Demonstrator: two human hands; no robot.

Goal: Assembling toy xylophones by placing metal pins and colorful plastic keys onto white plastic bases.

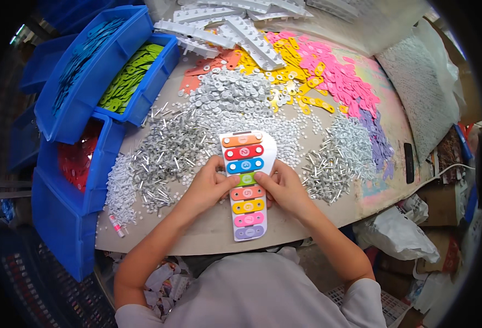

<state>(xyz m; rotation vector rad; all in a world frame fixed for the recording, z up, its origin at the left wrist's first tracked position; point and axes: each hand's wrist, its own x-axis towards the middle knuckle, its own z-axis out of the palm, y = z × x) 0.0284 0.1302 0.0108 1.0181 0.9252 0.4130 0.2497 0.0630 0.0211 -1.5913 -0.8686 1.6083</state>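
Note:
A toy xylophone (248,206) with a white base and a column of coloured bars is held above the front of the table. My left hand (211,186) grips its left side, the thumb pressing on the left end of the green bar (247,179). On the opposite side my right hand (285,187) holds it, with the thumb at the green bar's right end. White round caps sit on both ends of the orange, red and blue bars. Lower bars show small dark holes at their ends. The fingers beneath the base are mostly hidden.
Piles of metal pins (167,156), white caps (232,90) and screws (350,139) cover the table. Yellow (287,57) and pink bars (339,76) lie behind, near white plastic bases (252,41). Blue bins (66,202) stand left; a bag of white pieces (418,82) is right.

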